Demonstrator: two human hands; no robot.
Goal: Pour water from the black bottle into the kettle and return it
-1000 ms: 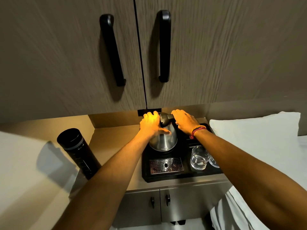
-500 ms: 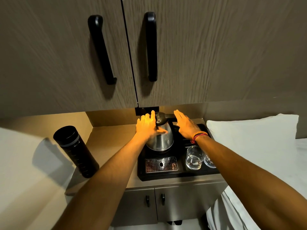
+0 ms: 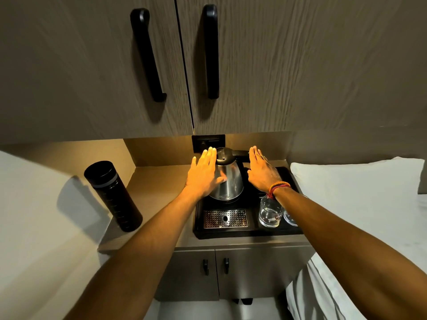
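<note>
Dim room; warm amber light falls from under the cabinet (image 3: 254, 65) onto the counter niche, turning the left hand (image 3: 203, 174) bright orange-yellow while the right hand (image 3: 262, 174) and both forearms go darker toward the lens. Bottle (image 3: 113, 196) throws a soft grey shadow left onto the pale wall; the cabinet handles (image 3: 147, 54) cast dark smeared shadows; kettle (image 3: 227, 179) steel carries a dull highlight. Wide-angle bowing tilts the doors and stretches the forearms at the lower corners, and the wood grain looks streaked with motion blur.
</note>
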